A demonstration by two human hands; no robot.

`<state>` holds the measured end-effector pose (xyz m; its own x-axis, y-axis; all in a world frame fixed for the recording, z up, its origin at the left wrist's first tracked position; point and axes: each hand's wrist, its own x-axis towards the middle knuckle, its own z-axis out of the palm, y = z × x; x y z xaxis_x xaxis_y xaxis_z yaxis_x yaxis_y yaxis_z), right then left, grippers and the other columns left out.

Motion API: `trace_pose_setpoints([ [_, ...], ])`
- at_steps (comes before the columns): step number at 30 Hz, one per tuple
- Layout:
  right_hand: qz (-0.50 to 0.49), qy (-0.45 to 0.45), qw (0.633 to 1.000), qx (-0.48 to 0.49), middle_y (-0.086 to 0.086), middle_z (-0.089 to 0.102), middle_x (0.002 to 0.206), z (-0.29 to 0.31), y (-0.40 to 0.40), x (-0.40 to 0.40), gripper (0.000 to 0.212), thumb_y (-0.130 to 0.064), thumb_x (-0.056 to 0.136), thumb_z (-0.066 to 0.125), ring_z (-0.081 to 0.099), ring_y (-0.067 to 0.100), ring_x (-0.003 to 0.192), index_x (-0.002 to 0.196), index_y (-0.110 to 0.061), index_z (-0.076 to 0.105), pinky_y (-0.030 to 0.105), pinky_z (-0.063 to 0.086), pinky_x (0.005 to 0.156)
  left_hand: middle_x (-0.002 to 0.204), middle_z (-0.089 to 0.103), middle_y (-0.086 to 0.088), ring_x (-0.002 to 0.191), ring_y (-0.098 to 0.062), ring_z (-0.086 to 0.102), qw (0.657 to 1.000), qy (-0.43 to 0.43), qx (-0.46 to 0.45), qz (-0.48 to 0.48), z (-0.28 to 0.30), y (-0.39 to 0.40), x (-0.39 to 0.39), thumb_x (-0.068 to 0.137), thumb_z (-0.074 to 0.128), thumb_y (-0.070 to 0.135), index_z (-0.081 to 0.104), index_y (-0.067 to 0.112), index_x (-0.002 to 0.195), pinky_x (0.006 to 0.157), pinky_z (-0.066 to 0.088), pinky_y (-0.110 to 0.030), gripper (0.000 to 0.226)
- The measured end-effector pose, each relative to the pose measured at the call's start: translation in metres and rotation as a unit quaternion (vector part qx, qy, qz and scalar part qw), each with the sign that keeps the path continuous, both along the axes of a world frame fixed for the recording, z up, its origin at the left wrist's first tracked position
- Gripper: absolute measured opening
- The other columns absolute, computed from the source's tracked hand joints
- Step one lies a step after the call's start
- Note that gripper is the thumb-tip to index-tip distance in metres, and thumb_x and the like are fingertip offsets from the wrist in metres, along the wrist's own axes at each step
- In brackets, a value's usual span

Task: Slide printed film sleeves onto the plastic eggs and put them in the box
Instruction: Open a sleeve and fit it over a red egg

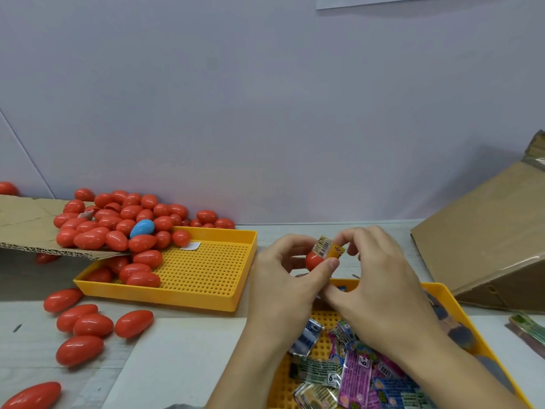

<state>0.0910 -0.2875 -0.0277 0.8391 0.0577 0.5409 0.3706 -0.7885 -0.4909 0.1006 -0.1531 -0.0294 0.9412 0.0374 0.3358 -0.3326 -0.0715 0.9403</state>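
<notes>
Hovering over the bare grey table strip [295,228] between two perforated yellow plastic trays [206,273], the left hand [283,278] pinches a red plastic egg [313,260] and the right hand [374,278] pinches the printed film sleeve [328,247] over its upper end. Its long axis tilts up-right, toward the brown cardboard box [483,231] near the right edge.

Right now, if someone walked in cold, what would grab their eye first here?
Probably the heap of red eggs at left, spilling off a cardboard flap into a yellow tray, with one blue egg among them. Then, at centre, the left hand and right hand holding a red egg half inside a printed sleeve.
</notes>
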Motion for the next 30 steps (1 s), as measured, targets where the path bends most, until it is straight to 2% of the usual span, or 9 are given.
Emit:
trace_pose_setpoints([
  [6, -0.013, -0.025, 0.999, -0.016, -0.018, 0.043, 0.095, 0.000, -0.002, 0.000, 0.040, -0.060, 0.067, 0.057, 0.042, 0.005, 0.092, 0.098, -0.036, 0.049, 0.018, 0.040, 0.065, 0.080, 0.071, 0.015, 0.081, -0.006, 0.069, 1.000, 0.001, -0.002, -0.003, -0.002, -0.005, 0.000, 0.078, 0.082, 0.012, 0.069, 0.028, 0.082, 0.061, 0.052, -0.015, 0.022],
  [11, -0.003, -0.029, 1.000, -0.007, -0.017, 0.044, 0.097, -0.001, -0.003, 0.001, 0.046, -0.053, 0.065, 0.066, 0.042, 0.002, 0.092, 0.104, -0.034, 0.052, 0.015, 0.040, 0.066, 0.075, 0.069, 0.010, 0.074, -0.006, 0.069, 1.000, 0.019, 0.002, 0.000, -0.004, -0.005, 0.002, 0.079, 0.082, 0.014, 0.066, 0.019, 0.090, 0.063, 0.053, -0.019, 0.021],
  [15, 0.011, -0.026, 1.000, 0.009, -0.018, 0.045, 0.100, -0.001, -0.003, 0.002, 0.047, -0.052, 0.064, 0.067, 0.043, 0.002, 0.093, 0.105, -0.035, 0.052, 0.022, 0.046, 0.068, 0.081, 0.071, 0.009, 0.079, -0.007, 0.069, 0.999, 0.044, 0.002, -0.016, -0.006, -0.005, 0.001, 0.081, 0.080, 0.019, 0.063, 0.021, 0.097, 0.067, 0.055, -0.023, 0.024],
  [18, 0.038, -0.028, 0.999, 0.016, -0.019, 0.044, 0.100, 0.001, -0.001, 0.000, 0.044, -0.055, 0.066, 0.057, 0.046, 0.002, 0.096, 0.105, -0.034, 0.053, 0.022, 0.046, 0.070, 0.088, 0.073, -0.006, 0.086, -0.023, 0.072, 0.996, 0.066, -0.003, -0.051, -0.003, -0.007, -0.002, 0.085, 0.075, 0.035, 0.064, 0.022, 0.104, 0.077, 0.060, -0.044, 0.026],
  [19, 0.044, -0.032, 0.998, 0.013, -0.019, 0.044, 0.100, 0.002, 0.000, 0.000, 0.043, -0.054, 0.067, 0.056, 0.047, 0.002, 0.097, 0.105, -0.034, 0.054, 0.021, 0.046, 0.071, 0.086, 0.072, -0.009, 0.083, -0.027, 0.071, 0.997, 0.060, 0.007, -0.057, -0.001, -0.007, -0.003, 0.089, 0.071, 0.035, 0.067, 0.018, 0.100, 0.077, 0.059, -0.050, 0.021],
  [21, 0.048, -0.039, 0.998, 0.007, -0.019, 0.044, 0.100, 0.003, 0.001, -0.001, 0.042, -0.053, 0.068, 0.054, 0.049, 0.003, 0.098, 0.104, -0.033, 0.056, 0.019, 0.046, 0.071, 0.080, 0.068, -0.017, 0.077, -0.032, 0.067, 0.996, 0.053, 0.034, -0.060, 0.001, -0.008, -0.004, 0.097, 0.061, 0.034, 0.067, 0.008, 0.090, 0.075, 0.054, -0.058, 0.028],
  [24, 0.052, -0.040, 0.998, 0.010, -0.021, 0.049, 0.101, 0.003, 0.000, -0.001, 0.039, -0.050, 0.070, 0.057, 0.051, 0.003, 0.100, 0.104, -0.032, 0.058, 0.017, 0.045, 0.072, 0.078, 0.065, -0.022, 0.069, -0.027, 0.061, 0.995, 0.060, 0.046, -0.064, 0.003, -0.007, -0.005, 0.100, 0.056, 0.035, 0.064, 0.001, 0.089, 0.072, 0.051, -0.060, 0.037],
  [27, 0.057, -0.038, 0.997, 0.022, -0.022, 0.054, 0.100, 0.002, -0.001, -0.001, 0.036, -0.040, 0.072, 0.068, 0.052, 0.001, 0.099, 0.105, -0.031, 0.058, 0.011, 0.041, 0.072, 0.080, 0.060, -0.029, 0.069, -0.036, 0.059, 0.995, 0.060, 0.051, -0.067, 0.007, -0.008, -0.008, 0.096, 0.056, 0.043, 0.061, -0.004, 0.090, 0.070, 0.049, -0.060, 0.048],
  [30, 0.068, -0.029, 0.997, 0.035, -0.024, 0.056, 0.099, 0.000, -0.002, 0.001, 0.040, -0.030, 0.072, 0.076, 0.052, -0.004, 0.097, 0.108, -0.030, 0.059, 0.006, 0.040, 0.074, 0.082, 0.056, -0.033, 0.068, -0.038, 0.057, 0.995, 0.059, 0.048, -0.064, 0.006, -0.008, -0.009, 0.099, 0.057, 0.037, 0.058, -0.006, 0.088, 0.069, 0.049, -0.060, 0.045],
])
